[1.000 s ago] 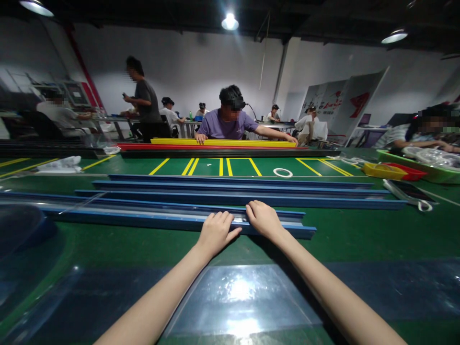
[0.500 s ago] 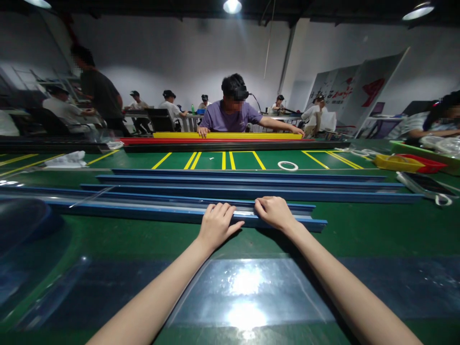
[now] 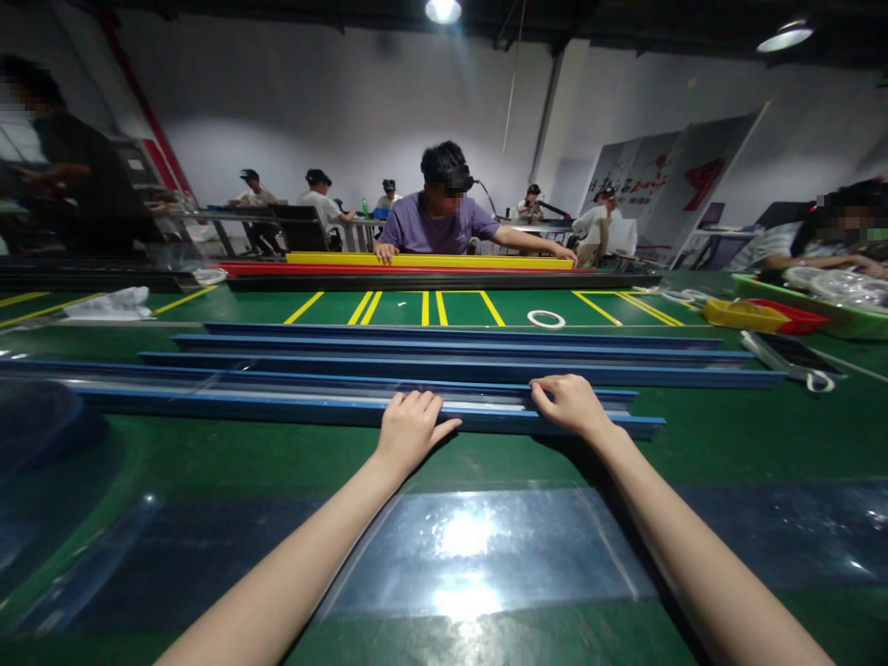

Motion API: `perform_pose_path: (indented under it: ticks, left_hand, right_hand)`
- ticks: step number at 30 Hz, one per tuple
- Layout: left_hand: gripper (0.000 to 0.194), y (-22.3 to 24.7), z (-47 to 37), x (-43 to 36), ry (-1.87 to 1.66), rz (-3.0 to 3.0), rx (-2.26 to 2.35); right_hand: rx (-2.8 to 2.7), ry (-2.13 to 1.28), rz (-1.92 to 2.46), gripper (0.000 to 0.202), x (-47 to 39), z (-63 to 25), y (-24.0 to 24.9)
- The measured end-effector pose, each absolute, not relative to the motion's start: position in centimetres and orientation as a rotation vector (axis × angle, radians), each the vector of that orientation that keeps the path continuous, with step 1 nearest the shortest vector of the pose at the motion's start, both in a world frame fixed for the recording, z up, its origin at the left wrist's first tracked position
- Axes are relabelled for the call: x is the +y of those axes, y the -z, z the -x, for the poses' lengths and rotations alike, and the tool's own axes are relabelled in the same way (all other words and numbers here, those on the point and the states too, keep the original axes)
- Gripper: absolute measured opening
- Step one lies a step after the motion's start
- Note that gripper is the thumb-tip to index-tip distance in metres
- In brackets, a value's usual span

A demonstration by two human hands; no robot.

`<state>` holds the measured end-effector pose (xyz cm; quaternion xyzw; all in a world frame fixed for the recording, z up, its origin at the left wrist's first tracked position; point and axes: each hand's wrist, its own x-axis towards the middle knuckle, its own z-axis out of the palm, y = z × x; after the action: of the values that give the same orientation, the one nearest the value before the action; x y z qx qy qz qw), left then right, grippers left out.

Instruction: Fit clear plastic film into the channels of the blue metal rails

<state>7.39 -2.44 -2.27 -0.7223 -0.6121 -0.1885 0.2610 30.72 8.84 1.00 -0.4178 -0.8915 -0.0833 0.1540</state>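
Note:
A long blue plastic channel (image 3: pixel 236 409) lies crosswise before me, with a pale strip along its inside. My left hand (image 3: pixel 409 427) is hooked over its near wall, fingers bent into the channel and thumb stretched along the front. Farther right, near the channel's right end, my right hand (image 3: pixel 567 405) is closed on it, thumb and fingers bent down into the groove. Both fingertips are partly hidden inside. Just behind, several similar blue channels (image 3: pixel 458 372) lie parallel on the green table (image 3: pixel 749 444).
A clear plastic sheet (image 3: pixel 513 546) lies under my forearms. A blue rounded object (image 3: pixel 48 444) stands at left. Across the table, a person in purple (image 3: pixel 409 227) holds a yellow channel (image 3: pixel 430 262). A phone (image 3: pixel 795 353), white ring (image 3: pixel 546 319) and yellow tray (image 3: pixel 742 314) lie farther back.
The front blue channel has slid to the right together with my right hand. My left hand has stayed nearly in place. A standing person at the back has moved left.

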Motion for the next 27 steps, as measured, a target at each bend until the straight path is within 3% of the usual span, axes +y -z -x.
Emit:
perform_pose_path:
  ticks: [12, 27]
  left_hand:
    - [0.041, 2.3, -7.4, -2.2, 0.522, 1.971, -1.686]
    - [0.043, 1.9, -6.8, -1.9, 0.535, 2.062, -1.754]
  right_hand:
    - [-2.553, 0.165, 1.280, 0.031, 9.1, -30.4, -1.2]
    - [-2.490, -0.232, 1.320, 0.023, 10.9, -30.6, -0.9]
